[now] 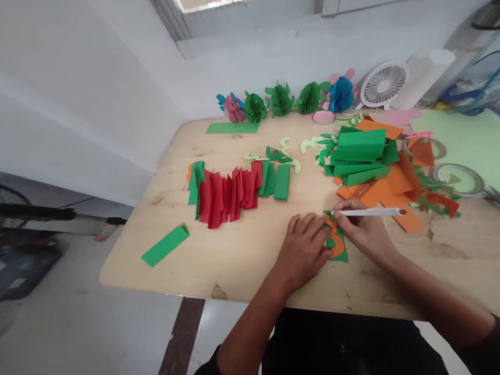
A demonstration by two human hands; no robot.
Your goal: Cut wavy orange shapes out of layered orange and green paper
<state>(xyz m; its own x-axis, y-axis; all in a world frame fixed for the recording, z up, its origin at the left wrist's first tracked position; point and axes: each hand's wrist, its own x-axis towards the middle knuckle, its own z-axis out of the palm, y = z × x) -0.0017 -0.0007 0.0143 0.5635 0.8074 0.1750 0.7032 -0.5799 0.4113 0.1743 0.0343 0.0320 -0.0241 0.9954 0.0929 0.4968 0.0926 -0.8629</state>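
Observation:
My left hand [305, 251] lies flat on the table, its fingertips pressing the left edge of an orange paper cutout [336, 246] shaped like a 3. Under the cutout is a green paper piece [344, 257], which shows around its edges. My right hand [365, 229] is closed round a white pen [375, 212], held nearly level with its tip at the top of the cutout. A heap of folded green paper strips [361, 143] lies just beyond my right hand, on top of orange paper pieces [394, 182].
Red folded papers [228, 195] stand in a row at the left, near a lone green strip [165, 246]. Paper figures [280, 100] line the wall beside a white fan [384, 86]. Tape rolls [461, 179] lie at the right. The table's front edge [250, 301] is close to me.

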